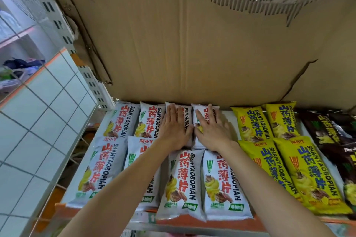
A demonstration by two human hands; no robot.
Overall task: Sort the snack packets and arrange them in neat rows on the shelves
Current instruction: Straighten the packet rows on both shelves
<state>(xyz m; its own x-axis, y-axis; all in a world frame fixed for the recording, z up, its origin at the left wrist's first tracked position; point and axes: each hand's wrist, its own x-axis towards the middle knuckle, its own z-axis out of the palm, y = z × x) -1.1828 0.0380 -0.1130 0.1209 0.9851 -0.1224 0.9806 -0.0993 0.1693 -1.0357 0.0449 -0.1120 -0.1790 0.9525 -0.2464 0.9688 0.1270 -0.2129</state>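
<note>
**Snack packets lying in rows on shelf, both hands pressing back row**

Snack packets are lying flat on the shelf (227, 115), sorted by colour. White packets (182, 183) are filling the left and middle, two rows deep; each is showing "SHANYAOBOPIAN" in black down one side, large red Chinese characters beside it, a green tag and a picture of yellow chips. Yellow packets (306, 175) are sitting just right of them, also two rows deep, same "SHANYAOBOPIAN" wording with blue characters. Dark brown packets (327, 132) are lying at the far right; their print is too blurred to read.

Left hand (174, 130) is resting palm-down on a back-row white packet (187, 117), fingers straight and close together, pressing on it. Right hand (211, 131) is lying flat on the neighbouring back-row white packet (198, 115), fingers straight and slightly spread. Both hands are touching at the thumbs' side. Forearms are reaching over the front-row white packets.

Torn cardboard sheet (192, 40) is standing behind the shelf as a back wall, its lower edge meeting the back row. White tiled wall (38, 121) with an orange strip is standing at the left. Slotted white shelf upright (59, 25) is running up beside the cardboard.
</note>
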